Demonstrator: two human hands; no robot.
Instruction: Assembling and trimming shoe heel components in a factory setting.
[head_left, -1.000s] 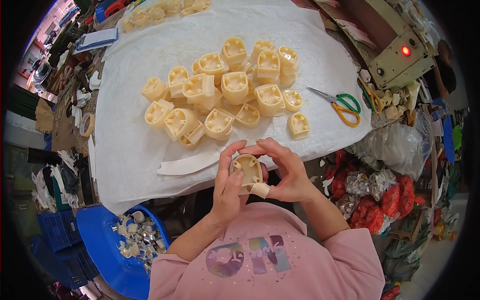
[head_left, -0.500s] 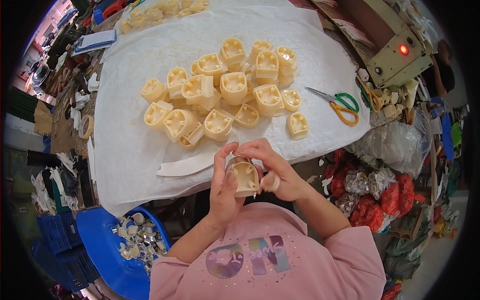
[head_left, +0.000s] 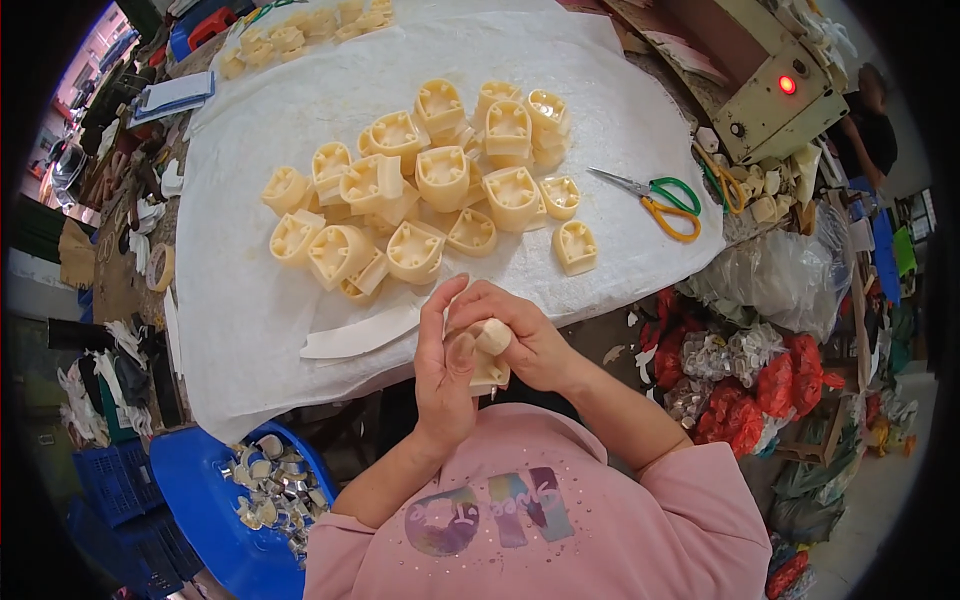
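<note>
Cream cups [head_left: 443, 172] cluster on white sheeting [head_left: 635, 112], red bags [head_left: 776, 384] apparently lower at right.

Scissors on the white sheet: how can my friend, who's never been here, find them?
Find the big white sheet, then the pile of cream pieces on it. Right of that pile lie the scissors, blades pointing left. They have one green and one orange loop and rest on the sheet; the other pair lies past its right edge.
</note>
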